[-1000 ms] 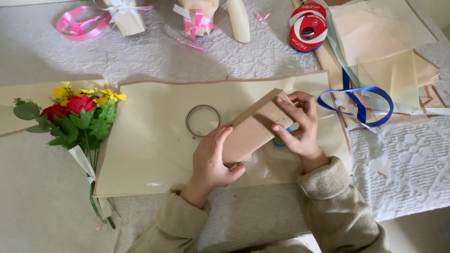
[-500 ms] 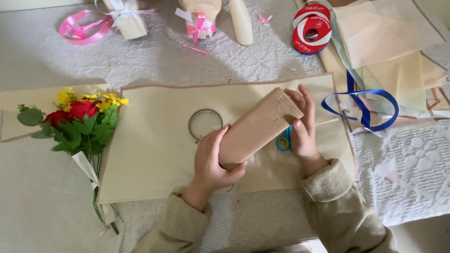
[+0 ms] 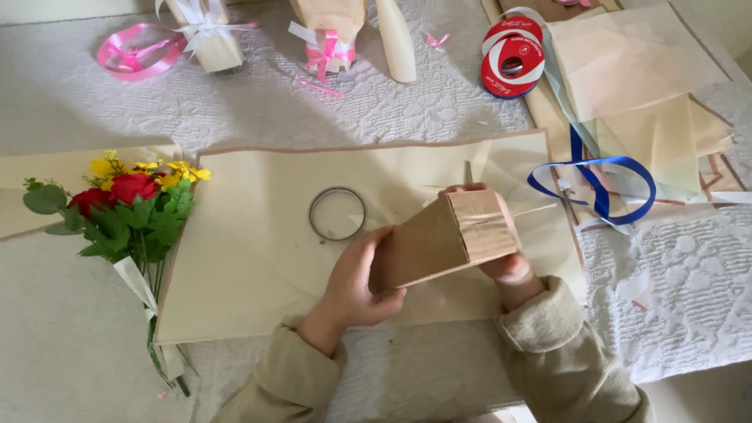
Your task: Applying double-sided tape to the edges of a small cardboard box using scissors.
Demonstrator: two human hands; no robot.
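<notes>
Item: brown cardboard box (image 3: 442, 241), long and narrow, taped end cap facing up toward the camera, tilted; held above the middle-right of a cream paper sheet (image 3: 251, 258) spread on a white quilted cloth (image 3: 439, 102). Left hand (image 3: 356, 278): closed round the lower end of the box, thumb on top, fingers under. Right hand (image 3: 505, 262): mostly hidden behind the box; fingertips show at the far top edge, palm seems to back the right side, so prob. gripping, but can't tell exactly how. Handling est.: light, prob. hollow; walls stiff but will dent if squeezed mid-span; matte card, not slippery; tape patch smoother. Best hold: near the ends/corners, where folds stiffen it, w/ two hands on opposite sides. Nearby: clear tape ring (image 3: 337, 213) on the sheet, just left of the left hand, not touching; flower bunch (image 3: 125, 207), red + yellow, at the sheet's left edge; blue ribbon (image 3: 595, 184) to the right; red ribbon spool (image 3: 513, 56) and pink ribbon (image 3: 129, 51) at the far side; stacked cream paper (image 3: 642, 78) top right.
</notes>
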